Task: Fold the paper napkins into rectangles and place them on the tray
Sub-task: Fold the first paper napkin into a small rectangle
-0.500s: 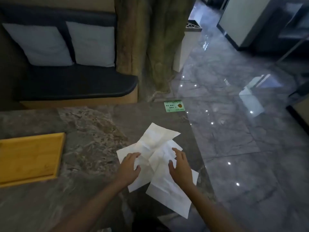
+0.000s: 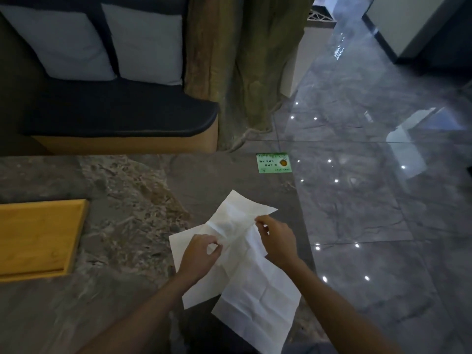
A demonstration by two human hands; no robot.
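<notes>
So we've got a loose pile of white paper napkins (image 2: pixel 237 254) spread out unfolded and creased near the right edge of the stone table (image 2: pixel 122 190), overlapping each other at odd angles. The nearest napkin (image 2: pixel 258 302) sticks out toward us and its corner looks to hang past the near right edge of the table. The farthest napkin (image 2: pixel 240 210) points a corner toward the table's far right corner.

Our left hand (image 2: pixel 200 256) is pinching a bit of napkin between thumb and fingertips in the middle of the pile. Our right hand (image 2: pixel 277 240) is doing the same just to the right, fingers closed on an edge of the upper napkin, which is lifted a little off the table there.

The wooden tray (image 2: pixel 38 236) sits well apart on the left, running off the left side of the picture, with nothing visible in it. Between tray and napkins it's all bare mottled stone, so plenty of open room. A small green card (image 2: pixel 273 162) lies at the far right corner of the table, clear of the napkins.

Past the table's right edge it's shiny grey floor tiles (image 2: pixel 370 200). Beyond the far edge there's a dark bench (image 2: pixel 120 116) with two pale cushions (image 2: pixel 102 42).
</notes>
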